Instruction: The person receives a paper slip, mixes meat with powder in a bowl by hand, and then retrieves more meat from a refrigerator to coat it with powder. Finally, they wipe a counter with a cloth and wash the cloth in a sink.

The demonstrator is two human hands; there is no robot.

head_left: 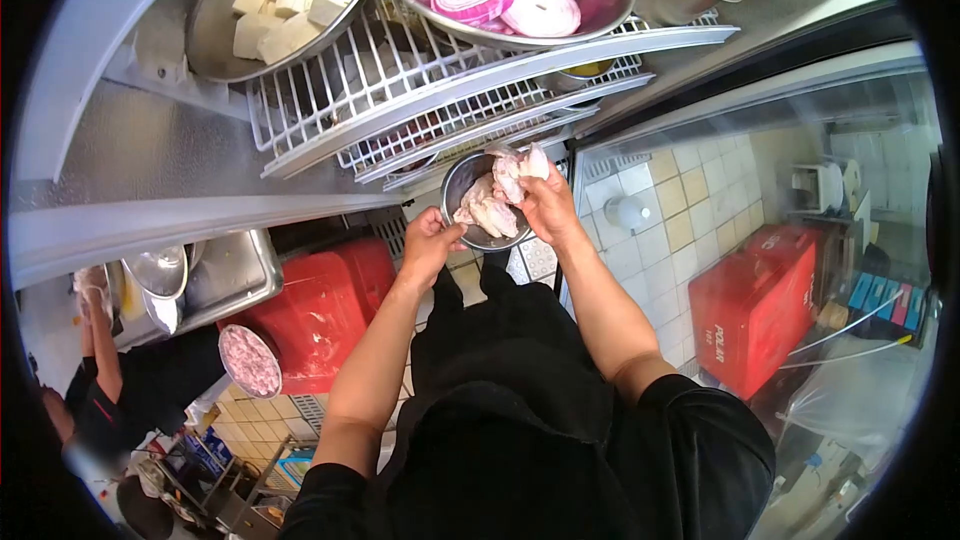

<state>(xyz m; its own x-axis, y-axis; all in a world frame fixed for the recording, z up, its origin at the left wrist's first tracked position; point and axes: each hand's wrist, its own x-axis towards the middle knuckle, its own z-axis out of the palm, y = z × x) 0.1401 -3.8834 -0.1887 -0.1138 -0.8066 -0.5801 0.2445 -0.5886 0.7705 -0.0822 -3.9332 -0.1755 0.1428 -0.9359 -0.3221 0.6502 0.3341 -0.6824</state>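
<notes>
A round metal bowl [455, 182] with pale raw chicken pieces [492, 216] is between my hands. At its left side, the fingers of my left hand [430, 246] are closed on the end of a chicken piece, overlapping the bowl's rim. My right hand [548, 206], over the bowl's right side, grips another raw chicken piece [508, 178]; parts of its fingers are hidden behind the meat. What supports the bowl from below is hidden.
Ahead are open fridge wire shelves [400, 75], with bowls of white tofu blocks [290, 0] and sliced red onions [540, 5]. A glass door [720, 140] stands at right. Red containers [755, 310] flank me. At far left, another person's arm [100, 330] reaches toward a counter.
</notes>
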